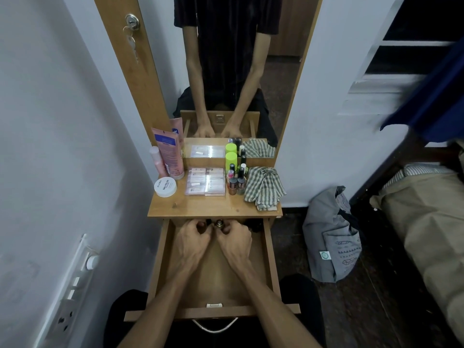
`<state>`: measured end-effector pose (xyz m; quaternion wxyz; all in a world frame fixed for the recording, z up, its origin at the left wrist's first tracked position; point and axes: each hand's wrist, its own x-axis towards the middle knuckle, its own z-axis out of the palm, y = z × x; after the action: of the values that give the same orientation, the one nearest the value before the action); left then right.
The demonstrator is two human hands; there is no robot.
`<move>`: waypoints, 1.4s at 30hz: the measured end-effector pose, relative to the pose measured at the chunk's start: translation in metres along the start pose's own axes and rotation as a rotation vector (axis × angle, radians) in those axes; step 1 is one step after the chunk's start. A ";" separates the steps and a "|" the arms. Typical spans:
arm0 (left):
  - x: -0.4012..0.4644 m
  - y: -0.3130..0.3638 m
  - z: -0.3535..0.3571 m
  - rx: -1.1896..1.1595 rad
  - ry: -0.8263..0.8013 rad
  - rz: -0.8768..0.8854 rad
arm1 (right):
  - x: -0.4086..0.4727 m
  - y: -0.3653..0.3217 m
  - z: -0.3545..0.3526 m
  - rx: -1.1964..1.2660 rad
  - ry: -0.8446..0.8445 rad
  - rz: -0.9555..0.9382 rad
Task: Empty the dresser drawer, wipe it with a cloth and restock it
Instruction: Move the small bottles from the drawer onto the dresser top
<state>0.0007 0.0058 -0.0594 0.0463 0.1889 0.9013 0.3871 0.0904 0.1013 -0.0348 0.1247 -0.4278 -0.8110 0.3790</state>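
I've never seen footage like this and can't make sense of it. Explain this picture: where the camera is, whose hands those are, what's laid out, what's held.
One camera, worn on a person's head, looks down at a small dresser with a mirror. The left hand and right hand reach to the back of the open drawer, fingers curled around small bottles there. On the dresser top stand a white tub, pink tubes, a clear case, nail polish bottles and a checked cloth.
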 end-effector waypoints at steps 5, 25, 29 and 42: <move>0.001 -0.001 0.005 -0.022 0.018 -0.024 | 0.003 0.002 0.004 0.002 0.005 0.016; -0.027 0.059 -0.038 -0.276 0.140 0.469 | -0.020 0.000 -0.073 0.139 0.300 -0.323; -0.009 0.082 -0.040 -0.257 0.150 0.463 | -0.003 -0.014 -0.086 0.176 0.364 -0.366; 0.030 0.098 -0.022 -0.148 0.047 0.441 | 0.041 -0.028 -0.087 0.084 0.349 -0.324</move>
<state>-0.0019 0.0635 0.0276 -0.0468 0.3684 0.8083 0.4570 0.0941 0.1681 0.0399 0.3397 -0.3457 -0.8188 0.3077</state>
